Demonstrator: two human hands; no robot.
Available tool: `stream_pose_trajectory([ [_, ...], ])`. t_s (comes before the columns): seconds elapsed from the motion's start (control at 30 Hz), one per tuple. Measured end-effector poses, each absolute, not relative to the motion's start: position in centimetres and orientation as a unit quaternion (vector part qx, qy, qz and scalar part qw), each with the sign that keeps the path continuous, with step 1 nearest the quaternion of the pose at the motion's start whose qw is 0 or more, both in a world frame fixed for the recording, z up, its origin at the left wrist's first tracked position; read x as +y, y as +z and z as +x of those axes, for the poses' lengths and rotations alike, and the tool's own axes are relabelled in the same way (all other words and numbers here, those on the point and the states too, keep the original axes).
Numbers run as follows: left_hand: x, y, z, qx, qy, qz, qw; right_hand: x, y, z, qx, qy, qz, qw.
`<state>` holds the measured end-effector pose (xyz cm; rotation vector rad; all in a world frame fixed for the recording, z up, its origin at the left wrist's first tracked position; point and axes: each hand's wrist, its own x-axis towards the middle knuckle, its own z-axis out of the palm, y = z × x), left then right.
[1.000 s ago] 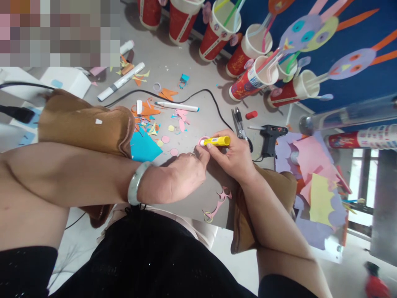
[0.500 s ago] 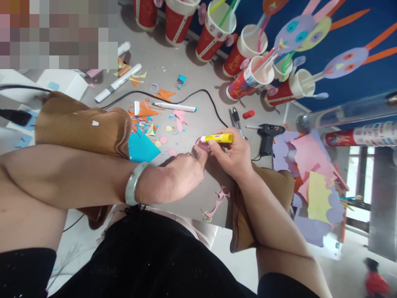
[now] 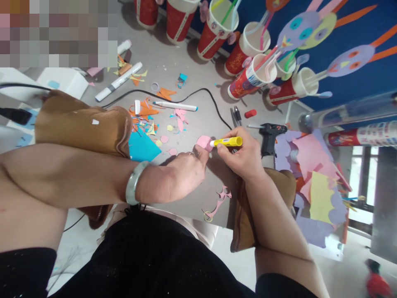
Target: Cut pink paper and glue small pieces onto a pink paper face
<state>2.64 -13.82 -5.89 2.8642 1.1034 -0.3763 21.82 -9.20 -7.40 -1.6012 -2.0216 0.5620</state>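
My right hand (image 3: 243, 157) grips a yellow glue stick (image 3: 231, 142), its white tip at the right edge of a pink paper oval (image 3: 204, 142). With its fingertips on that oval, my left hand (image 3: 186, 174) holds the piece against the table; some of its fingers are curled under and hidden. A jade-coloured bangle (image 3: 132, 184) circles the left wrist. Small pink paper circles (image 3: 173, 152) and a blue paper sheet (image 3: 143, 145) lie left of the oval. Beyond the right hand is a red cap (image 3: 250, 113).
Decorated red paper cups (image 3: 212, 41) line the back. A black glue gun (image 3: 269, 138) lies to the right, near coloured paper sheets (image 3: 322, 194). A black cable (image 3: 182, 98) crosses the table past markers (image 3: 175, 106) and scraps. Brown cushions (image 3: 83, 124) lie beside both arms.
My right hand has drawn the glue stick rightwards across the pink oval to its edge, uncovering more of the paper. The left hand stays almost in place.
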Motion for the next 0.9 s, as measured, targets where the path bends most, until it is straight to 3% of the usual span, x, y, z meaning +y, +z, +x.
stream_pose_trajectory([
  [0.63,-13.55,-5.7,2.54,0.322,-0.14,0.936,-0.026,-9.36,-7.58,22.19,-0.795,0.178,-0.549,0.189],
  [0.9,-13.51,-5.65,2.55,0.328,-0.144,0.934,-0.005,-9.42,-8.0,22.28,-0.763,0.179,-0.579,0.226],
])
